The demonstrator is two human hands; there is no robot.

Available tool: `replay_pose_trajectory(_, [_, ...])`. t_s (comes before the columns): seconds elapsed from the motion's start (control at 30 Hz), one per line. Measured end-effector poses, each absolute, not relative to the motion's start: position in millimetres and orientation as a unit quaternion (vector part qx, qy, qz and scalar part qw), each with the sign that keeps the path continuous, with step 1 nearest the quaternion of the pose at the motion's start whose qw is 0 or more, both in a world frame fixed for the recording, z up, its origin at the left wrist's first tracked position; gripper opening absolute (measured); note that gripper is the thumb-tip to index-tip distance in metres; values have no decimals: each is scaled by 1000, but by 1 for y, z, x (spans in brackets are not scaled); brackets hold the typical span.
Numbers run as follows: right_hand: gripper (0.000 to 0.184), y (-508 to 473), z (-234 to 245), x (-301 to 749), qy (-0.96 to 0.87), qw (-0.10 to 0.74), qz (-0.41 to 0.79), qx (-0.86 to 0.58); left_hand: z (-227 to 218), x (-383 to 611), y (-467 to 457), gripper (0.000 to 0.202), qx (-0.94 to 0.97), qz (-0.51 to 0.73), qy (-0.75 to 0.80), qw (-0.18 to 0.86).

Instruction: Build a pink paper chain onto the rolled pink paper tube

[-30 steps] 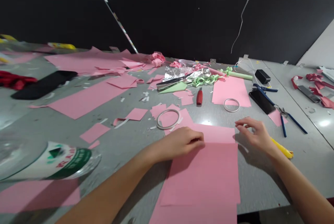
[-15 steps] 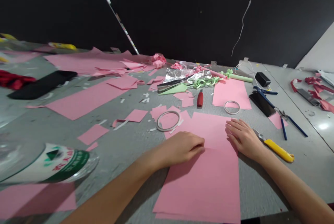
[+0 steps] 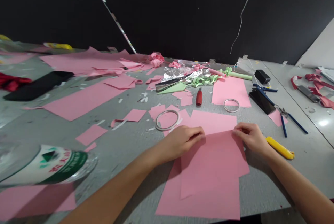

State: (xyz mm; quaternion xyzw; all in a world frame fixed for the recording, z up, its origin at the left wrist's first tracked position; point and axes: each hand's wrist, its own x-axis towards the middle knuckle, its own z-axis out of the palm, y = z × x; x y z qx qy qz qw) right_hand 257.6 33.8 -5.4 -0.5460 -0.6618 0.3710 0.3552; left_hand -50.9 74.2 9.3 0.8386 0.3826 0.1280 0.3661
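A sheet of pink paper (image 3: 211, 164) is pinched at its far edge by both hands. My left hand (image 3: 182, 142) grips the left end of that edge between thumb and fingers. At the right end, my right hand (image 3: 250, 137) pinches the same sheet. Beneath lies more pink paper (image 3: 214, 203), sticking out at the near side and beyond my fingers. A roll of narrow tape (image 3: 156, 121) lies just past my left hand. Close to my right wrist is a yellow utility knife (image 3: 280, 148), its blade end hidden by the hand.
A second tape ring (image 3: 224, 105) overlaps pink sheets at the back right. Farther right are a phone (image 3: 262, 101) and blue-handled pliers (image 3: 284, 123). A red-handled tool (image 3: 199, 97) lies mid-table. On the left rests a large plastic bottle (image 3: 62, 164). A black wall (image 3: 182, 18) bounds the back.
My right hand went from lying flat beside the paper to pinching its edge. The top sheet's far edge has lifted and the sheet has shifted over the paper below.
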Motion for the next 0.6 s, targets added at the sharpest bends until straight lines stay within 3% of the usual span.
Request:
replay_pose_trajectory(0.33, [31, 36, 6, 267, -648, 339, 400, -553, 19, -80, 99, 44, 856, 95, 397, 318])
replay_pose_trajectory(0.5, [31, 40, -2, 271, -631, 359, 375, -577, 43, -77, 76, 40, 849, 187, 448, 210])
replay_pose_trajectory(0.6, [32, 40, -6, 270, -622, 368, 360, -590, 57, -62, 18, 37, 891, 173, 288, 306])
